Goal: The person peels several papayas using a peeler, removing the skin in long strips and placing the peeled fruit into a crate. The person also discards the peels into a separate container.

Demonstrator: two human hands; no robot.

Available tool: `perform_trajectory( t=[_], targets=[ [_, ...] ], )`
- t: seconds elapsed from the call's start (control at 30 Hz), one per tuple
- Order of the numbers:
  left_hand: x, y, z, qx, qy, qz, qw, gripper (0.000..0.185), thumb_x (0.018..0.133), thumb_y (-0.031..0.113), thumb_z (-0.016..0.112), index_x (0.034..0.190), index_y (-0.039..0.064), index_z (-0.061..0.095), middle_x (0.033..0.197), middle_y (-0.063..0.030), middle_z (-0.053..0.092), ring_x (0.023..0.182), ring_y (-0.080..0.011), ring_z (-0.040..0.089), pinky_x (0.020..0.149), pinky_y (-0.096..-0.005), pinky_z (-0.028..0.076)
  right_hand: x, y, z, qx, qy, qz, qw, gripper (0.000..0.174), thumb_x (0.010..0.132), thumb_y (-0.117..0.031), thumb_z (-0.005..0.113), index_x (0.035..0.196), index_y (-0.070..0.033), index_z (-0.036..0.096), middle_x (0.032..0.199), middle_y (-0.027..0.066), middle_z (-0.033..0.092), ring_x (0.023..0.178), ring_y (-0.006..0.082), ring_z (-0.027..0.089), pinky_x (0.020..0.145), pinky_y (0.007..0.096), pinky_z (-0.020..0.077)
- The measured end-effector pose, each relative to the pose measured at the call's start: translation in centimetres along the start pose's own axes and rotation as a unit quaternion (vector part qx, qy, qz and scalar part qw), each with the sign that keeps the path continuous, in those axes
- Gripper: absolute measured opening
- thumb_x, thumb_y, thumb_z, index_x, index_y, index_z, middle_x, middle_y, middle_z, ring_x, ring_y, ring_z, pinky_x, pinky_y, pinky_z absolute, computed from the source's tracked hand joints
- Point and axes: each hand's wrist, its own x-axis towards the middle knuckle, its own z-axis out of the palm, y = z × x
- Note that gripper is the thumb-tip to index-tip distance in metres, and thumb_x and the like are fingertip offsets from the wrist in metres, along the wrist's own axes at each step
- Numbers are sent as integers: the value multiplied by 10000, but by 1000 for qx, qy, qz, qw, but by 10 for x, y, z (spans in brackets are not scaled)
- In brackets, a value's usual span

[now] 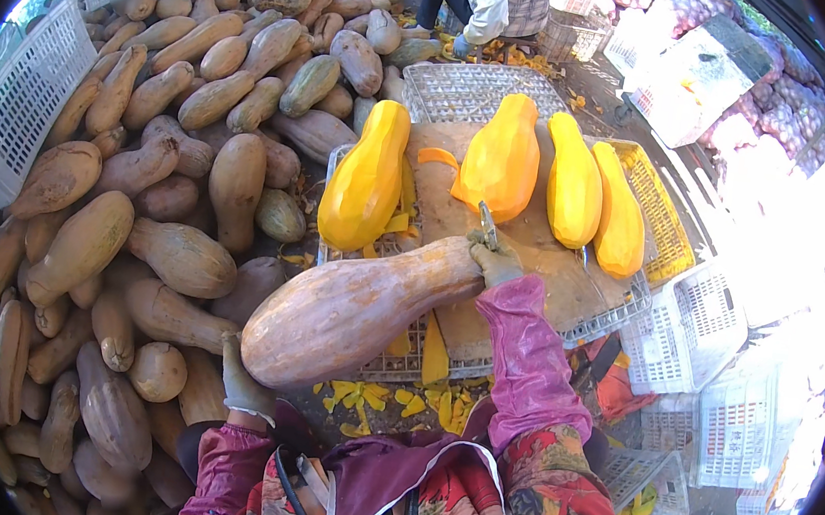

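Note:
A large unpeeled squash (354, 312) lies slantwise before me over the near left edge of a brown board (439, 222). My gloved right hand (497, 260) is closed at its narrow end, and a metal peeler (488, 225) juts up from that hand. At the squash's wide end is my gloved left hand (245, 383), against its lower left side; its fingers are largely hidden. Beyond, on the board and crates, lie several peeled squashes: a yellow one (364, 177) at left, an orange one (502, 157) in the middle, and slim ones (572, 184) at right. A peel strip curls beside the middle one.
Unpeeled squashes (186, 256) are heaped along my left, with a white plastic crate (21, 103) behind them. More crates (684, 324) stand at right. Yellow peelings (368, 396) litter the ground near my feet. A person (495, 10) sits at the far side.

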Motion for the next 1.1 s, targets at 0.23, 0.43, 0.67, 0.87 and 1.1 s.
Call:
perform_trajectory(
  t=[0.23,0.43,0.67,0.87,1.1],
  targets=[
    [-48,-43,9,73,-43,127,988,515,978,508,484,1267,87,551,1268,-108,602,1148,-262,569,1009,-417,446,37,16,20,58,-71,-61,994,209,855,-100,675,1060,-65,691,895,-39,635,779,63,556,721,218,454],
    [-64,-66,-4,117,-34,111,986,524,976,427,535,1378,101,454,1332,-80,554,1193,-237,544,1007,-401,451,-34,29,10,56,67,17,996,105,914,-196,626,898,-94,611,719,2,558,510,116,504,456,292,421],
    [-82,-97,-13,134,30,41,990,546,935,549,560,1316,157,564,1284,-40,615,1141,-249,585,982,-438,463,-161,80,-3,-37,30,147,988,411,901,-419,604,1091,-55,591,845,104,627,575,214,594,489,363,476],
    [-105,-114,-7,46,-26,-95,994,580,950,566,509,1351,148,525,1321,-92,591,1176,-307,570,1008,-498,444,-175,74,-6,-234,83,-16,969,556,944,-433,511,1298,-6,544,1161,207,639,915,371,647,817,454,523],
    [-118,-108,0,38,-72,-162,983,638,956,620,434,1397,160,461,1370,-87,549,1212,-328,544,1013,-540,427,-189,41,28,-253,148,-30,956,500,964,-471,465,1155,-36,618,1068,275,653,1014,461,608,884,494,476]
  ],
)
